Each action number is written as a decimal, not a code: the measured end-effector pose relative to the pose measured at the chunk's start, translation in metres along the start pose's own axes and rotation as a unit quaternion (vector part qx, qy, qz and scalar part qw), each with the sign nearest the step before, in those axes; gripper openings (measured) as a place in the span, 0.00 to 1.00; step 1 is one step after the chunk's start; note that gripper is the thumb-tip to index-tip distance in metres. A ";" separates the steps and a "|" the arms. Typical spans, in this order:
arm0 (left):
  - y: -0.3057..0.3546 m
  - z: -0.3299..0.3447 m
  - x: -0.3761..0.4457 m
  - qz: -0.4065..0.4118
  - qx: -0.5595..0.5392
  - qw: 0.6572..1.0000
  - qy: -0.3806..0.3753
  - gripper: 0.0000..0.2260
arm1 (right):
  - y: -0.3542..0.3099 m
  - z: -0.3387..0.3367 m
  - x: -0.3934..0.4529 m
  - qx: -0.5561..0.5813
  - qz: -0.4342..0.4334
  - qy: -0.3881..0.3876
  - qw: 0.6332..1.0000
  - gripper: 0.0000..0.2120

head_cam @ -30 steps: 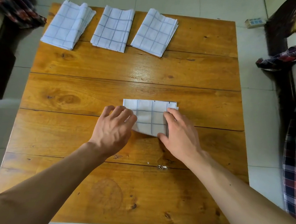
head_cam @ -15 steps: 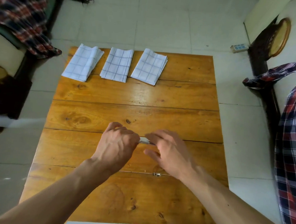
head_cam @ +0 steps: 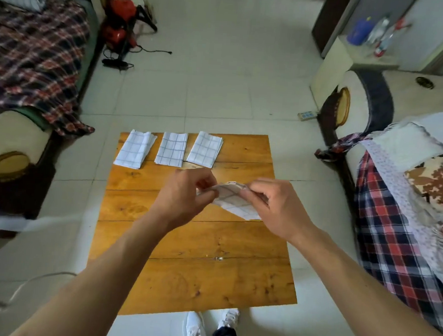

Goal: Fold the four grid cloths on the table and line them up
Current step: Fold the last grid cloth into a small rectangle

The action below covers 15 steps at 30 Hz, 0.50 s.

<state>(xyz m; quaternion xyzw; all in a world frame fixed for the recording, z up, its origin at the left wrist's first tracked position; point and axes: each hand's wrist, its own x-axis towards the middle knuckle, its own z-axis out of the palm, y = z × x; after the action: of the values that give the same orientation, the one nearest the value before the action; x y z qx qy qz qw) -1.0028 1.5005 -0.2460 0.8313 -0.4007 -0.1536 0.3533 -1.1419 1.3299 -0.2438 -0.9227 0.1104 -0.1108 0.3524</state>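
The fourth grid cloth (head_cam: 235,201), folded small, is held in the air above the middle of the tabletop (head_cam: 194,278); the left hand (head_cam: 184,195) pinches its left end, fingers (head_cam: 208,193) curled round the edge; the right hand (head_cam: 275,207) grips its right end, fingers curled over the top fold; a loose corner of the cloth hangs down beneath the right hand, clear of the wood.

Three folded grid cloths lie in a row along the far edge of the tabletop; the left folded cloth (head_cam: 135,149) sits at the far left corner, slightly overhanging the edge; the middle folded cloth (head_cam: 171,149) lies just beside it; the right folded cloth (head_cam: 205,149) lies just beside that, all three apart from one another; the stretch of the far edge to the right of the row is bare wood.

Past the near edge of the tabletop, a pair of white shoes (head_cam: 210,324) stands on the tiled floor; to the left of the tabletop a sofa carries a plaid blanket (head_cam: 31,57); to the right of the tabletop another sofa carries a red plaid cloth (head_cam: 391,240); beyond the tabletop a red appliance (head_cam: 119,20) with a black cord lies on the floor.
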 end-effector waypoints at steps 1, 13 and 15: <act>0.014 -0.007 0.000 0.016 -0.005 1.000 0.005 0.02 | -0.010 -0.015 -0.005 0.001 0.000 0.009 1.000 0.14; 0.099 -0.033 -0.012 0.137 -0.065 0.988 0.001 0.07 | -0.034 -0.110 -0.076 -0.081 0.050 0.080 0.992 0.14; 0.117 -0.029 -0.012 0.159 -0.055 0.986 -0.009 0.07 | -0.035 -0.124 -0.085 -0.091 0.047 0.075 0.992 0.12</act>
<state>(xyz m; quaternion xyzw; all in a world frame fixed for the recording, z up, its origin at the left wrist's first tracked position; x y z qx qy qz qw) -1.0602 1.4732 -0.1428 0.7347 -0.5217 -0.1245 0.4153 -1.2533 1.3020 -0.1410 -0.9337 0.1893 -0.1524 0.2629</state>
